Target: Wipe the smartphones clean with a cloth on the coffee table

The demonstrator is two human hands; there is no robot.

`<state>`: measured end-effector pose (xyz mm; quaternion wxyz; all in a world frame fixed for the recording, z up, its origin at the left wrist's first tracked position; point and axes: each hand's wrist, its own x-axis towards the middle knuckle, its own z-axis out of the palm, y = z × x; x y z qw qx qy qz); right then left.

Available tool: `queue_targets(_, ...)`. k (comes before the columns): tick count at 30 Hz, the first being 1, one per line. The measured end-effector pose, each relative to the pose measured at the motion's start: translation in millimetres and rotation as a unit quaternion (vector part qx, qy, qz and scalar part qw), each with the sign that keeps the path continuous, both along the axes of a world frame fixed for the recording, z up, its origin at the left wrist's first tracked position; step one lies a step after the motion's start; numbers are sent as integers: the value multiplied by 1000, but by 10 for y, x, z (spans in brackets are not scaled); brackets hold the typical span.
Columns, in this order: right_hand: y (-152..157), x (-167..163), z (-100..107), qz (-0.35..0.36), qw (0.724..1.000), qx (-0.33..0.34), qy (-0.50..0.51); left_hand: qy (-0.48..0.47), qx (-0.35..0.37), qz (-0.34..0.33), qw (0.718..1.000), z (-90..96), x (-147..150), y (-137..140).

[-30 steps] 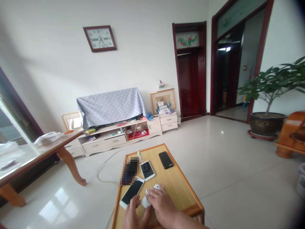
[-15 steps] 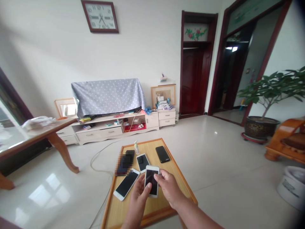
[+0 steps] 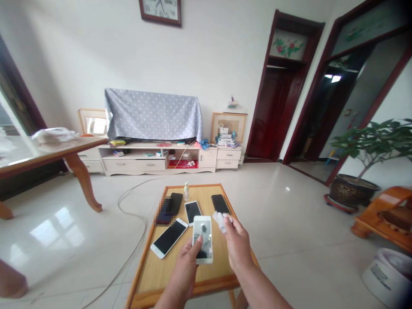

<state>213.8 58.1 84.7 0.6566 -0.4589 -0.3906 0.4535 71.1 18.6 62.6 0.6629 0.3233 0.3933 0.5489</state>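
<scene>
My left hand [image 3: 186, 257] grips a white smartphone [image 3: 206, 253] above the small wooden table [image 3: 222, 274], its thumb lying across the screen. A pale reflection shows on that screen. Just right of the phone, my right hand [image 3: 238, 242] pinches a crumpled white tissue [image 3: 220, 221] and is apart from the phone. On the tabletop lie a larger white phone [image 3: 169, 239], a smaller white phone [image 3: 192, 213] and a black phone [image 3: 219, 203]. A dark phone [image 3: 177, 203] lies at the far left, partly covered by pixelation. Near it stands a small clear pump bottle [image 3: 186, 192].
A low white cabinet [image 3: 135, 165] with a cloth-covered object [image 3: 154, 113] stands against the wall. On the left is a wooden table [image 3: 84, 178]; on the right, a potted plant [image 3: 352, 189], a wooden chair [image 3: 383, 216] and a white bucket [image 3: 386, 277]. A cable [image 3: 128, 257] crosses the floor.
My right hand has come off the phone and moved right, and a white tissue now shows in its fingers. The left hand still holds the phone. The view has tilted down and shifted left.
</scene>
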Motion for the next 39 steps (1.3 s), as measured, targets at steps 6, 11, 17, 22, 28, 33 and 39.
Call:
queue_targets(6, -245, -302, -10, 152, 890, 191, -385, -159, -38, 65, 984, 36, -144, 61)
queue_targets(11, -446, -517, -337, 164, 733, 298, -589, -246, -112, 30, 962, 61, -296, 76)
queue_targets(17, -289, -463, -230, 177, 701, 300, -622, -257, -78, -14, 963, -12, -265, 32)
queue_targets(22, -135, -379, -177, 118, 726, 258, -627, -244, -24, -14, 969, -19, -194, -10)
queue_targets(28, -448, -495, -323, 220, 678, 340, -614, -185, -84, 2, 979, -41, -304, 5)
queue_targets(33, -241, -405, -204, 161, 726, 282, -606, -205, -31, -17, 978, -30, -198, -63)
queue_targets(39, -434, -482, -325, 201, 712, 327, -588, -176, -77, 0, 981, -91, -283, -33)
